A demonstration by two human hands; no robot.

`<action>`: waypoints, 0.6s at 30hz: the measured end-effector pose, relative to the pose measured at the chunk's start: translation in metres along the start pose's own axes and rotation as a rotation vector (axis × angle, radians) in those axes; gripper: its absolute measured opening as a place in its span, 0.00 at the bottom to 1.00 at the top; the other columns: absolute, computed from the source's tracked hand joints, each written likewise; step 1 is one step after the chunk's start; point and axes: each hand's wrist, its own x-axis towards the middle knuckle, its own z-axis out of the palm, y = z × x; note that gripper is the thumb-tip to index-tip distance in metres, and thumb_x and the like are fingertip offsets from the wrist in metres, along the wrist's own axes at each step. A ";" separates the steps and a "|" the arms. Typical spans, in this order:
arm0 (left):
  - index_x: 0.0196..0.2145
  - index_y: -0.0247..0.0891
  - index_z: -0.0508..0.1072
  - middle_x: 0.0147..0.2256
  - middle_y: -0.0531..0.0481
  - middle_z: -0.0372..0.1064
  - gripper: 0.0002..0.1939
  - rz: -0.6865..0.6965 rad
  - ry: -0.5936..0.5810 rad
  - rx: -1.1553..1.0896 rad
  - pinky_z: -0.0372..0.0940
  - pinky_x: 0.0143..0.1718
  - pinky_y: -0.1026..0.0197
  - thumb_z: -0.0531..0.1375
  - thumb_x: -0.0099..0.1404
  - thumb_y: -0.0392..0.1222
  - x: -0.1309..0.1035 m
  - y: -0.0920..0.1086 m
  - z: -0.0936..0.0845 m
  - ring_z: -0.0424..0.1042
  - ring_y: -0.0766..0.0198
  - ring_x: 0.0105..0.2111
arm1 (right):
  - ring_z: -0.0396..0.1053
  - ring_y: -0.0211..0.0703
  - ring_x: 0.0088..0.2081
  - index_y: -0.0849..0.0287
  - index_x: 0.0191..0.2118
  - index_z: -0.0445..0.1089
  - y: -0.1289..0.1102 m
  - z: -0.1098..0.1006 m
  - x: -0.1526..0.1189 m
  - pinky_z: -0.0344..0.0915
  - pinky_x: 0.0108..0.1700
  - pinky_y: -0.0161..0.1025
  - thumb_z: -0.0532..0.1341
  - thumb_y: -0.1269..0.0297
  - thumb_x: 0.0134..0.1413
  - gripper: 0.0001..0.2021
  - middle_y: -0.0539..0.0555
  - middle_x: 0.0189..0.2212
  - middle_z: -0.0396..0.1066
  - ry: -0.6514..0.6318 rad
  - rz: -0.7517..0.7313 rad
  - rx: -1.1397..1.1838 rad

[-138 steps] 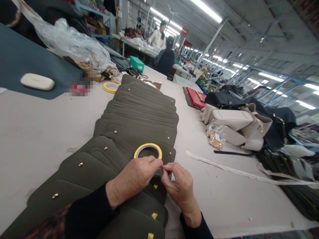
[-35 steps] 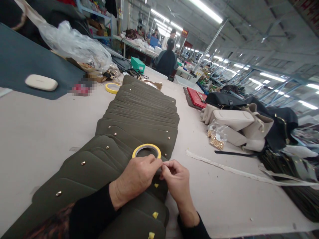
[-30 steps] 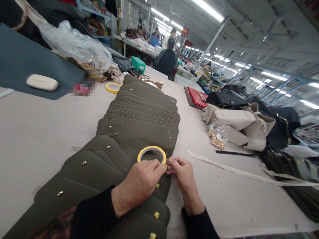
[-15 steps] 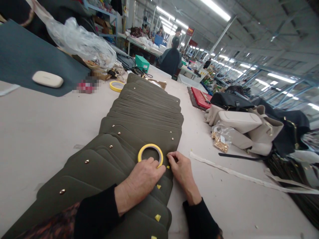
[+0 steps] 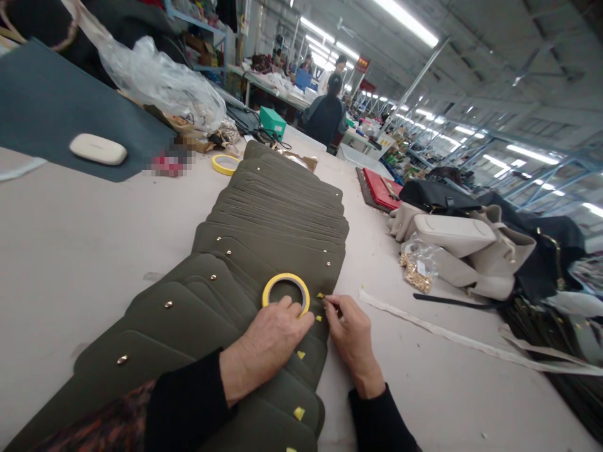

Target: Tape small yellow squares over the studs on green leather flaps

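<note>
My left hand (image 5: 271, 342) is closed on the lower edge of a roll of yellow tape (image 5: 268, 287), which stands on overlapping dark olive panels (image 5: 271, 235). My right hand (image 5: 351, 329) is just right of the panels, thumb and forefinger pinched together. Its fingertips are beside a small yellow tape piece (image 5: 321, 295) at the panel edge; whether anything is between them I cannot make out. More tape bits (image 5: 299, 413) run down the right side of the panels. Gold-coloured metal studs (image 5: 168, 304) dot the panels' left side.
A second yellow tape roll (image 5: 225, 164) lies at the far left, near a white oval case (image 5: 98, 149). Beige and black bags (image 5: 455, 229), a bag of gold fittings (image 5: 418, 275) and a pale strip (image 5: 424, 323) lie right. A person (image 5: 325, 116) sits farther back.
My right hand has drawn slightly right, away from the panel edge, and a yellow tape piece now shows at its fingertips. My left hand keeps hold of the tape roll.
</note>
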 end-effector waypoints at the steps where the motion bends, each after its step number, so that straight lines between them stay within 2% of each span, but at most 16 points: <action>1: 0.37 0.37 0.68 0.36 0.46 0.68 0.06 -0.003 0.005 0.001 0.66 0.35 0.55 0.52 0.69 0.34 0.000 0.000 0.000 0.65 0.56 0.37 | 0.71 0.42 0.34 0.58 0.37 0.70 0.000 0.001 -0.001 0.68 0.39 0.38 0.53 0.69 0.62 0.08 0.55 0.32 0.73 -0.027 -0.069 -0.031; 3: 0.36 0.37 0.68 0.35 0.46 0.68 0.05 -0.003 0.019 0.005 0.66 0.35 0.55 0.52 0.68 0.34 0.000 0.000 0.002 0.65 0.56 0.36 | 0.70 0.44 0.36 0.59 0.38 0.71 0.000 0.004 0.001 0.68 0.42 0.40 0.52 0.71 0.62 0.10 0.57 0.33 0.73 -0.081 -0.134 -0.098; 5: 0.36 0.37 0.67 0.35 0.47 0.68 0.05 0.005 0.037 0.009 0.66 0.34 0.55 0.52 0.68 0.33 -0.001 -0.001 0.004 0.65 0.56 0.36 | 0.70 0.45 0.36 0.61 0.39 0.72 -0.002 0.009 0.005 0.67 0.42 0.40 0.51 0.72 0.62 0.11 0.58 0.32 0.73 -0.124 -0.118 -0.155; 13: 0.35 0.37 0.67 0.34 0.47 0.67 0.05 0.018 0.083 0.014 0.65 0.33 0.57 0.53 0.67 0.32 -0.002 -0.004 0.009 0.64 0.57 0.35 | 0.73 0.44 0.32 0.61 0.36 0.75 -0.009 0.014 0.025 0.66 0.38 0.39 0.56 0.69 0.55 0.10 0.57 0.32 0.77 -0.185 0.249 -0.115; 15: 0.35 0.37 0.67 0.33 0.48 0.66 0.05 0.032 0.112 0.000 0.65 0.33 0.57 0.53 0.67 0.32 -0.003 -0.004 0.007 0.64 0.57 0.34 | 0.73 0.44 0.31 0.60 0.34 0.76 -0.008 0.009 0.028 0.65 0.36 0.38 0.57 0.68 0.53 0.09 0.55 0.31 0.77 -0.247 0.318 -0.054; 18: 0.35 0.38 0.68 0.33 0.49 0.66 0.06 0.039 0.215 -0.038 0.64 0.35 0.58 0.52 0.68 0.32 -0.006 -0.007 0.002 0.64 0.58 0.34 | 0.73 0.42 0.29 0.59 0.30 0.77 -0.004 -0.001 0.030 0.63 0.31 0.35 0.59 0.68 0.51 0.08 0.52 0.26 0.77 -0.420 0.377 0.088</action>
